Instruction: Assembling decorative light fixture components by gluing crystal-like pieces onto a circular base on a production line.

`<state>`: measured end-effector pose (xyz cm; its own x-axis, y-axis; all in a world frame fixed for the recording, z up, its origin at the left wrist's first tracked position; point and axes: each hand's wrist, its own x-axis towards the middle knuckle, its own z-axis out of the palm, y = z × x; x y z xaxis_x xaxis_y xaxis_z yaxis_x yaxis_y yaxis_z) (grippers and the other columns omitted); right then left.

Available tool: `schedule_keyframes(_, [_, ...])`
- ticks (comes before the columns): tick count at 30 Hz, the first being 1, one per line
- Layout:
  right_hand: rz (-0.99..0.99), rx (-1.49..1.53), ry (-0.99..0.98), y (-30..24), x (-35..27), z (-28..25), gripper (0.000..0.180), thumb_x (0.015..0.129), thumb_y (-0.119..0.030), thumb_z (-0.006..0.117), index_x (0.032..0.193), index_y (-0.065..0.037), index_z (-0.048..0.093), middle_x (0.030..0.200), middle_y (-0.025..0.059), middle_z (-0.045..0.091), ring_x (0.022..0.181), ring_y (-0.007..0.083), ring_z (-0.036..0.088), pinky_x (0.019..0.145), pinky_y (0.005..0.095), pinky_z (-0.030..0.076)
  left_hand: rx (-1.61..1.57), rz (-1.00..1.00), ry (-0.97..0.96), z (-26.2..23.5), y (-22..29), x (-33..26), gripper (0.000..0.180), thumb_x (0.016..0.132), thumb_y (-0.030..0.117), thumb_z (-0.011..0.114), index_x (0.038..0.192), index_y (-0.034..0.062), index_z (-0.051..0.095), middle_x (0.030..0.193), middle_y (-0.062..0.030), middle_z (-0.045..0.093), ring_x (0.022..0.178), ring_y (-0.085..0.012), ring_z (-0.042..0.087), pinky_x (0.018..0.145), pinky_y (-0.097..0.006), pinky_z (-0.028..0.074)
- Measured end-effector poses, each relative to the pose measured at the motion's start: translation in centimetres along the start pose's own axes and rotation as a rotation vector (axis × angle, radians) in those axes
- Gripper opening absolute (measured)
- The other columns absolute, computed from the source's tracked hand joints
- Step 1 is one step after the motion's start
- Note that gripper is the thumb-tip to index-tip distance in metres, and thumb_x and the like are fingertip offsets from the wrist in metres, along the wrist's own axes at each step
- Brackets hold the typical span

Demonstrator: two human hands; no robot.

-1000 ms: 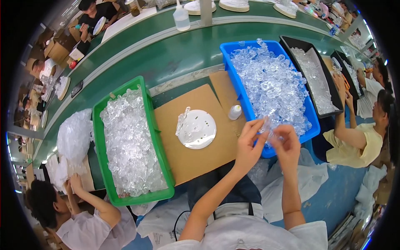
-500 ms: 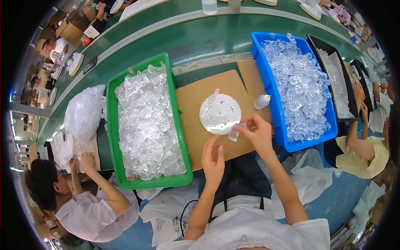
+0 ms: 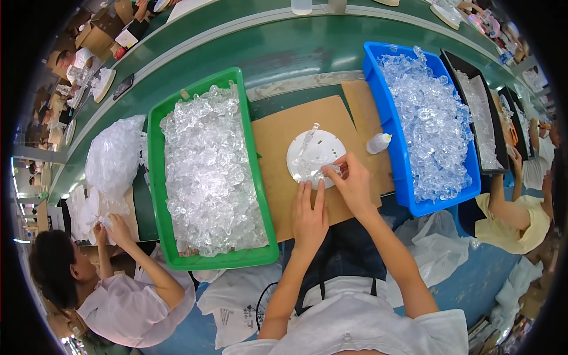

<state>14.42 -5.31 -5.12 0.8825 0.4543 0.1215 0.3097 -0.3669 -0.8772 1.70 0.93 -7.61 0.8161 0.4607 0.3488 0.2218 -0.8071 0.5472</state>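
A round white disc [image 3: 329, 144] with small slots lies on the brown cardboard sheet [image 3: 278, 133]. Clear plastic pieces [image 3: 308, 141] rest along its left side. Pinched between the thumb and fingers of my right hand [image 3: 355, 184] is a clear plastic piece [image 3: 332, 170], held at the disc's lower right edge. My left hand [image 3: 310, 218] has its fingers stretched out, with the tips at the disc's near rim. On the cardboard to the right of the disc is a small white squeeze bottle [image 3: 378, 143] with a yellowish tip.
Heaps of clear plastic pieces fill a green tray [image 3: 155, 177] on the left and a blue tray [image 3: 387, 112] on the right. A black tray [image 3: 496, 139] stands beyond the blue one. A clear plastic bag [image 3: 115, 155] sits at left, near a co-worker [image 3: 133, 307].
My right hand has brought the clear piece onto the disc's lower right edge. My left hand has moved up to the near rim, its fingers straighter.
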Motion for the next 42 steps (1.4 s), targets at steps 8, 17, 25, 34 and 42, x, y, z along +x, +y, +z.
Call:
schedule_keyframes(8, [-0.017, -0.223, 0.333, 2.6, -2.4, -3.3, 0.07, 0.084, -0.011, 0.066, 0.141, 0.003, 0.028, 0.138, 0.0216, 0.039, 0.129, 0.0338, 0.038, 0.104, 0.039, 0.035, 0.021, 0.025, -0.044, 0.0, 0.0, 0.0, 0.053, 0.086, 0.015, 0.059, 0.136, 0.0045, 0.044, 0.126, -0.0235, 0.048, 0.125, -0.0402, 0.041, 0.104, -0.05, 0.032])
schedule_keyframes(17, [0.055, -0.1, 0.393, 3.6, 1.8, -3.1, 0.047, 0.083, -0.013, 0.068, 0.123, -0.001, 0.048, 0.11, 0.0164, 0.06, 0.101, 0.0293, 0.06, 0.088, 0.0342, 0.047, -0.026, 0.044, -0.04, 0.8, 0.7, 0.1, 0.052, 0.086, 0.013, 0.058, 0.135, 0.001, 0.043, 0.127, -0.0262, 0.047, 0.124, -0.0407, 0.041, 0.103, -0.05, 0.034])
schedule_keyframes(25, [0.164, -0.023, 0.141, -1.0, -6.8, -6.2, 0.045, 0.074, -0.016, 0.077, 0.111, -0.002, 0.054, 0.089, 0.0089, 0.064, 0.077, 0.0161, 0.063, 0.067, 0.0286, 0.051, -0.196, -0.015, -0.074, 1.3, 0.7, 1.2, 0.049, 0.088, 0.007, 0.055, 0.135, 0.0007, 0.044, 0.124, -0.0246, 0.047, 0.123, -0.0398, 0.042, 0.101, -0.045, 0.036])
schedule_keyframes(34, [0.038, -0.236, 0.019, -0.2, -5.7, -5.6, 0.034, 0.073, -0.019, 0.074, 0.101, -0.005, 0.062, 0.086, 0.0112, 0.065, 0.073, 0.0252, 0.065, 0.064, 0.0323, 0.051, -0.07, 0.072, -0.1, 0.9, 0.8, 1.6, 0.049, 0.087, 0.006, 0.056, 0.135, 0.001, 0.045, 0.12, -0.0237, 0.049, 0.121, -0.0397, 0.044, 0.1, -0.045, 0.037])
schedule_keyframes(42, [0.078, -0.276, -0.013, -0.1, -5.8, -5.4, 0.034, 0.072, -0.021, 0.073, 0.099, -0.006, 0.062, 0.087, 0.0117, 0.064, 0.075, 0.0272, 0.064, 0.065, 0.0346, 0.051, -0.037, 0.092, -0.115, 0.9, 0.8, 1.5, 0.051, 0.086, 0.005, 0.056, 0.135, 0.0003, 0.044, 0.12, -0.0233, 0.05, 0.12, -0.0404, 0.044, 0.1, -0.047, 0.036])
